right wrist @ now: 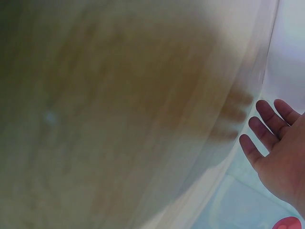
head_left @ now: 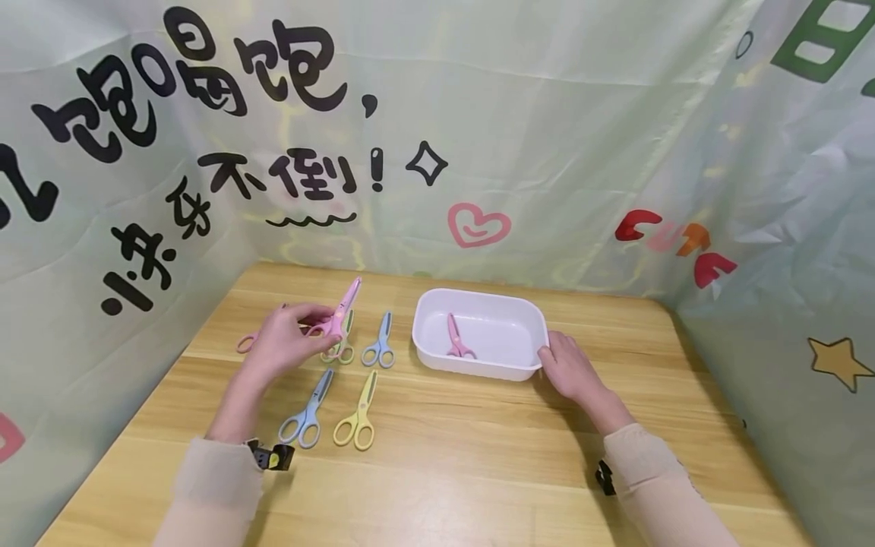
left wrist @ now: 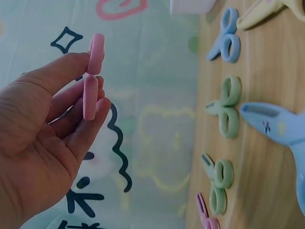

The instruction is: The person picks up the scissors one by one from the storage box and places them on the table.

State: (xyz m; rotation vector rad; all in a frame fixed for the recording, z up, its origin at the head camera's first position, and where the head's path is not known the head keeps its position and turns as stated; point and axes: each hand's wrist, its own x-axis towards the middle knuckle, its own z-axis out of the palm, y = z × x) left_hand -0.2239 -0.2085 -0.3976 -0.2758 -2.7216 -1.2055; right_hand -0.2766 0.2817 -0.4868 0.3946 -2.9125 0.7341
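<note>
My left hand holds a pair of pink scissors by the handles, blades pointing up. Seen edge-on in the left wrist view, those handles sit between thumb and fingers. A white tray is to the right, with other pink scissors lying inside. My right hand touches the tray's right end. Its fingers look spread and fairly straight in the right wrist view; the thumb is hidden there. Green scissors lie near the left hand, partly covered by it in the head view.
Blue scissors lie left of the tray. Nearer the front are larger-looking blue scissors and yellow scissors. A pink handle shows beyond the left hand. Printed cloth walls in the wooden table at back and sides.
</note>
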